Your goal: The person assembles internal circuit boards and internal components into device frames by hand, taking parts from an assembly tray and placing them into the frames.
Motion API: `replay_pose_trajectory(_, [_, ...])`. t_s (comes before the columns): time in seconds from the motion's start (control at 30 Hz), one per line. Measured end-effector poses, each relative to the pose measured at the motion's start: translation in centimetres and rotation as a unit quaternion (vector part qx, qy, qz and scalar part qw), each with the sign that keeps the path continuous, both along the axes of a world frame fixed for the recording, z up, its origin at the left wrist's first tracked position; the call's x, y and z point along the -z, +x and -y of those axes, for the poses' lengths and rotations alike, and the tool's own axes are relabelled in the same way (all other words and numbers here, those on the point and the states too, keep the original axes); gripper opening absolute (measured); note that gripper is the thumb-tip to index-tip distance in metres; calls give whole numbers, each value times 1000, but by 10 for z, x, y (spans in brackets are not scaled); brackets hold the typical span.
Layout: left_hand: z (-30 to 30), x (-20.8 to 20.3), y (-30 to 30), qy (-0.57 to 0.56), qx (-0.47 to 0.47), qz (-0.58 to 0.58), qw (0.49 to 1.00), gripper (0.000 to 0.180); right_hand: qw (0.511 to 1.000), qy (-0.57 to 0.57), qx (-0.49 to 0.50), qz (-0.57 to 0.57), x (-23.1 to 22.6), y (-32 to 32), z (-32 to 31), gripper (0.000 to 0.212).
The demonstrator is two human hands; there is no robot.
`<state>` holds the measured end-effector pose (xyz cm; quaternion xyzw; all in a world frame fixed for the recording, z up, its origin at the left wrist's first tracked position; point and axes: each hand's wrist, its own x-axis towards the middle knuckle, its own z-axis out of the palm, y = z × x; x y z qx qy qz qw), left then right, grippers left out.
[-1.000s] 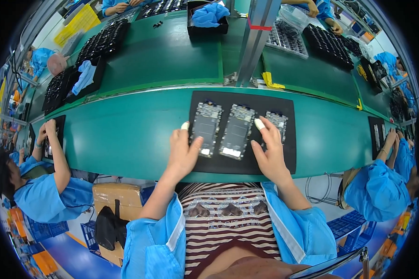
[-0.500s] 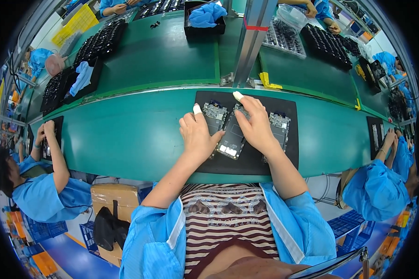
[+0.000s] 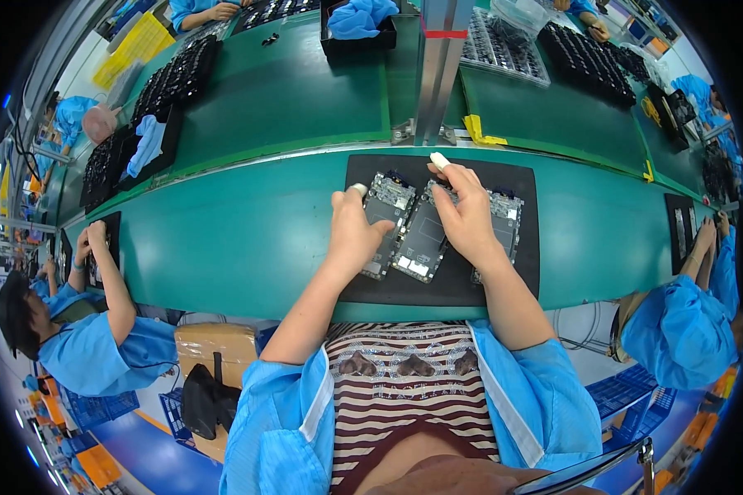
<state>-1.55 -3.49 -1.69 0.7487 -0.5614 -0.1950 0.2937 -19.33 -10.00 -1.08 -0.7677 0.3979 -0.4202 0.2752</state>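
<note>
Three circuit boards lie on one black mat [image 3: 520, 272]: the left hand [image 3: 353, 231] rests flat, fingers loosely spread, on the left board [image 3: 385, 206], the right hand [image 3: 466, 216] likewise covers the middle board [image 3: 421, 243], and the third board [image 3: 506, 216] lies just right of it.

Black mat [image 3: 520, 272] on green conveyor bench [image 3: 248, 231], three bare phone boards side by side. Left hand [image 3: 353, 235] rests on left board [image 3: 385, 216], right hand [image 3: 469, 216] lies across middle board [image 3: 419, 243] and right board [image 3: 506, 221]. White finger cots on fingertips. Blue-coated co-workers seated either side.
</note>
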Motion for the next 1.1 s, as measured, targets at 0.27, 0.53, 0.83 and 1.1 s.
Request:
replay_pose_trajectory(0.27, [-6,12,17,12,20,-288,957,24,984,141,-39,100,-4,-3,0,31])
replay_pose_trajectory(0.53, [-27,-19,4,-85,36,-323,942,17,920,273,-255,118,-9,-5,-8,41])
replay_pose_trajectory(0.83, [-34,-26,-2,-155,22,-211,965,17,942,194,-235,139,-6,1,-17,37])
replay_pose_trajectory(1.1, [-34,-37,-7,-195,35,-99,975,20,947,201,-223,116,-7,-1,-17,34])
